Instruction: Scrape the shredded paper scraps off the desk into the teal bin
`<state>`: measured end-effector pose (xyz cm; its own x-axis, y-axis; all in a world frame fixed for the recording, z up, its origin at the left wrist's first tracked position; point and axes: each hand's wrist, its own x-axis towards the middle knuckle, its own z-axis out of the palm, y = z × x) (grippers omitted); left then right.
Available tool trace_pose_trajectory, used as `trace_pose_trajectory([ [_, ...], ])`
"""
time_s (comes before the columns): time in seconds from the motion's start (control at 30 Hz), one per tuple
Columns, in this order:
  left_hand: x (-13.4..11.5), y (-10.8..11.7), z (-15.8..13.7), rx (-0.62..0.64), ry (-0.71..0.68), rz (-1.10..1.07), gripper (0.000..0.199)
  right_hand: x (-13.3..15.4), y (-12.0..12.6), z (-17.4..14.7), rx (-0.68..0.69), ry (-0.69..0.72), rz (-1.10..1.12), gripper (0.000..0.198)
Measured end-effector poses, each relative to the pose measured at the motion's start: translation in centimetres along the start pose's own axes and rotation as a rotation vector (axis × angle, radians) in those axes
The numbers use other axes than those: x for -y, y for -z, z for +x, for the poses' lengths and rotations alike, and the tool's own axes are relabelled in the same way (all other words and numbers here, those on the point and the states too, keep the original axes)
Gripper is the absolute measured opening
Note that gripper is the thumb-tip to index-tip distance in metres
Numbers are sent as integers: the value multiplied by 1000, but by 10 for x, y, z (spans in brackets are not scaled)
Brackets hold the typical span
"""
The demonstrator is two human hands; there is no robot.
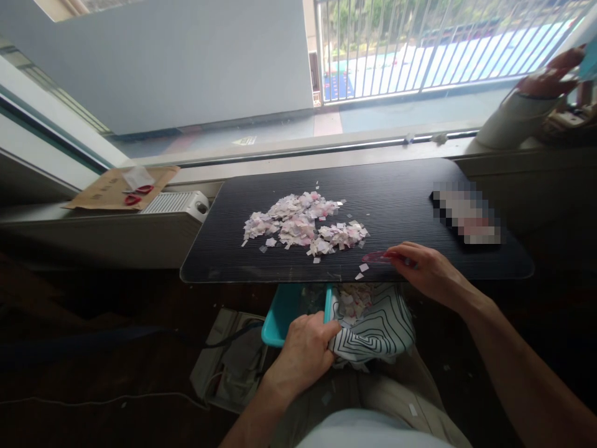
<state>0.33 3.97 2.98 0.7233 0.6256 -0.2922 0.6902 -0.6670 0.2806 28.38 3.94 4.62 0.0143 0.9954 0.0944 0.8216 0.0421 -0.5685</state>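
Observation:
My right hand (422, 270) pinches a thin pink see-through strip (374, 257), held low over the front of the black tabletop (396, 186). Left of it lies a wide heap of small cut paper scraps (298, 224), with two loose pieces near the strip's tip. Below the table edge, my left hand (305, 348) is closed on the rim of a white bag with black wavy lines (373, 336), against the side of a teal bin (276, 323). Paper scraps fill the bag's open mouth. My fingers hide where the bag and the bin meet.
A blurred-out object (469, 214) lies at the table's right. Red-handled scissors (138, 194) rest on a brown paper envelope (116, 186) on the left ledge, beside a white radiator (180, 204). Behind the table runs a window sill. Another person's hand (548, 78) shows at upper right.

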Motion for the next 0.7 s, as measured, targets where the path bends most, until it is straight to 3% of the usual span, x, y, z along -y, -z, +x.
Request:
trace_pose_trajectory([
  [0.17,1,-2,0,-12,-10,-4,11,4,0,-6,104,31,21,18],
  [0.33,1,-1,-1,-6,-6,-6,11,12,-2,-5,56,50,28,20],
  [0.5,0,-1,-2,12,5,-5,9,13,1,-8,145,46,27,18],
  [0.7,-3,0,0,15,-17,-4,11,11,1,-8,28,14,10,18],
])
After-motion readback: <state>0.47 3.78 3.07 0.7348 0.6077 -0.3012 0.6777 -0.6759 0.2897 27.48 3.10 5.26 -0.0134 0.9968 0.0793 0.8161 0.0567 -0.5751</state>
